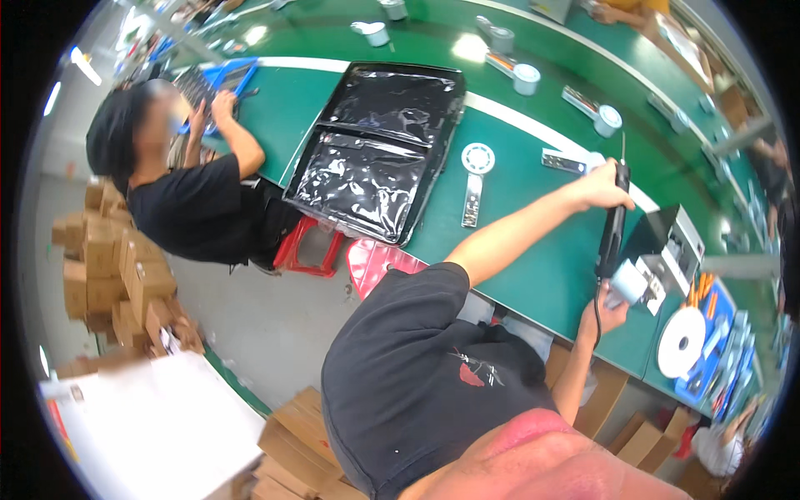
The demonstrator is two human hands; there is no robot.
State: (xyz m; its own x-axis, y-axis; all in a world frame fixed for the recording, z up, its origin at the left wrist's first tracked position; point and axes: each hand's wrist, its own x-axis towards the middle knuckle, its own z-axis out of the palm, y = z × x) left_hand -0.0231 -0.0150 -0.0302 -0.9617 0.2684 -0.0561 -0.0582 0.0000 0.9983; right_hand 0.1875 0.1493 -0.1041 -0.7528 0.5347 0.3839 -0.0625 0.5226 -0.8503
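Note:
My left hand [602, 187] reaches across the green bench, fingers closed around the front part of a black electric screwdriver [613, 229]. The thin bit points to the far side, and the cord drops from the rear end past my right wrist. Below it, my right hand [606, 313] holds a light-blue round-headed part [629, 282], its fingers partly hidden. That part is beside the white metal front of a black box-shaped device [667, 242]. Near my left fingers lies a part with an opened handle [567, 160]. Another, with a spoked round head [477, 167], lies farther left.
A large black tray [321, 208] with shiny plastic lies on the bench. Several round-headed parts line the green belt [567, 62]. At right are a white disc [681, 343] and a blue bin [693, 387]. A co-worker [192, 204] handles a blue tray at left. Cartons [87, 258] stand behind.

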